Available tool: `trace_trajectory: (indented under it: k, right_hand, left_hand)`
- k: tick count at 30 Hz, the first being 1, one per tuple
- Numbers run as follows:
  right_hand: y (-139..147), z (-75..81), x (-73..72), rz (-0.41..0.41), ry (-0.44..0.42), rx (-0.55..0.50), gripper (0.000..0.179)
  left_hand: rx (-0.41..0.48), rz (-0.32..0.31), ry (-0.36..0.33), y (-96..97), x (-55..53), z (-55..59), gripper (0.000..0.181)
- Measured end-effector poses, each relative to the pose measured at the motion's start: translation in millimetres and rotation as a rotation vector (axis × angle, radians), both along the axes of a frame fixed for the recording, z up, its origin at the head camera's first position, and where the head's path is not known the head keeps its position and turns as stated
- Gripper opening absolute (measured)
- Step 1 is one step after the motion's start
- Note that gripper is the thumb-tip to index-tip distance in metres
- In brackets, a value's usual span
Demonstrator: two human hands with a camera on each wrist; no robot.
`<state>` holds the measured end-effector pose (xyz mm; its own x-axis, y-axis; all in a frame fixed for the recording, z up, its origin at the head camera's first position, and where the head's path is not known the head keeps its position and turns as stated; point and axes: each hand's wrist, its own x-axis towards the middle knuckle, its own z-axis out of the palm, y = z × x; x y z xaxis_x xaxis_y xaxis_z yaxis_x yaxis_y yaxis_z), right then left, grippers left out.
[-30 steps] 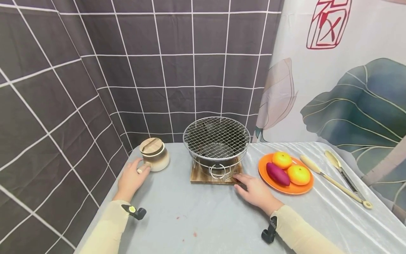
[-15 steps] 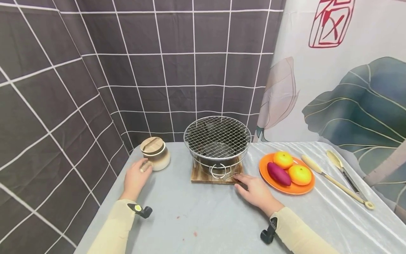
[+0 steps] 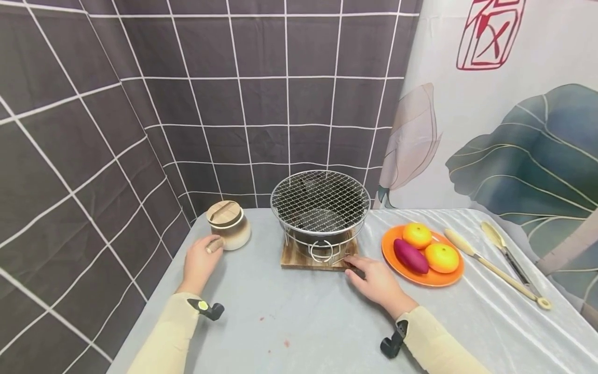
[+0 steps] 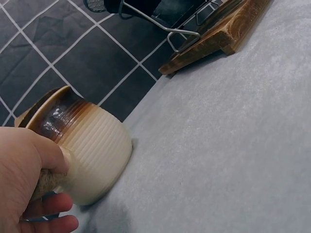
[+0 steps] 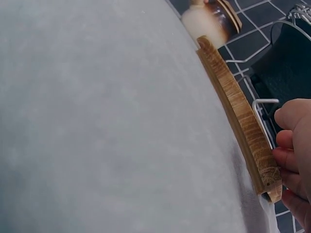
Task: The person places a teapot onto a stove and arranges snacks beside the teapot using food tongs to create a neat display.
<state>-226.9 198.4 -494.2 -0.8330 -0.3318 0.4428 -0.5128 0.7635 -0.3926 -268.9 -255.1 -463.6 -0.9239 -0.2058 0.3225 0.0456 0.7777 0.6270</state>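
Note:
At the left of the table, my left hand (image 3: pixel 200 265) grips the stubby side handle (image 3: pixel 215 245) of a cream and brown ceramic pot (image 3: pixel 235 234). A round wooden lid (image 3: pixel 223 213) covers the pot. In the left wrist view, the thumb lies over the handle (image 4: pixel 47 183) and fingers show below it. My right hand (image 3: pixel 376 283) rests at the front right corner of a wooden board (image 3: pixel 294 259), fingertips on the board. On that board stands a round grill (image 3: pixel 320 200) with a wire mesh top and a ring at its front.
Right of the grill, an orange plate (image 3: pixel 434 280) bears two oranges (image 3: pixel 441 258) and a purple sweet potato (image 3: pixel 410 256). Beside it lie tongs (image 3: pixel 495 270) with cream tips. A dark tiled cloth (image 3: pixel 261 104) hangs behind and along the left.
My left hand has shifted slightly right and settled round the pot's handle. My right hand stays at the board's corner. Pot, grill and plate keep their places.

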Motion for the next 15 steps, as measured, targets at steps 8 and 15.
trace_trajectory:
  k: [8, 15]
  right_hand:
    - [-1.0, -1.1, 0.1, 0.016, 0.036, -0.014, 0.035]
    - [-0.9, -2.8, -0.3, 0.011, 0.063, -0.013, 0.033]
  left_hand:
    - [0.04, 0.033, 0.051, 3.1, -2.2, -4.6, 0.03]
    - [0.074, 0.057, 0.042, 4.6, -5.3, -6.1, 0.03]
